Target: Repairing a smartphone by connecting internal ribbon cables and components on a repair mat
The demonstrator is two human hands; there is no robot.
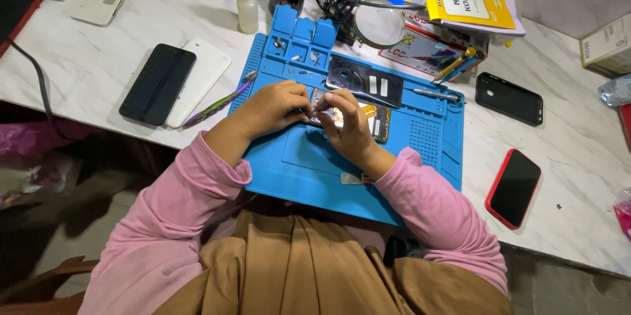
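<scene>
- A white marble table [197, 0] carries a blue silicone repair mat [309, 164].
- An opened smartphone with its inner parts exposed [376, 118] lies at the mat's centre, beside its detached dark back cover [365, 82].
- The left hand [273, 108] presses fingertips on the phone's left end, fingers curled.
- The right hand [348, 128] pinches a thin metal tool [322, 103] against the phone.

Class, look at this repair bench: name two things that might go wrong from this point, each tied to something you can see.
1. Both hands, left hand and right hand, crowd the opened phone; a slip of the thin tool could scratch its exposed insides.
2. Tiny screws lie loose in the blue mat trays near the wrists; a nudge might scatter them.
</scene>
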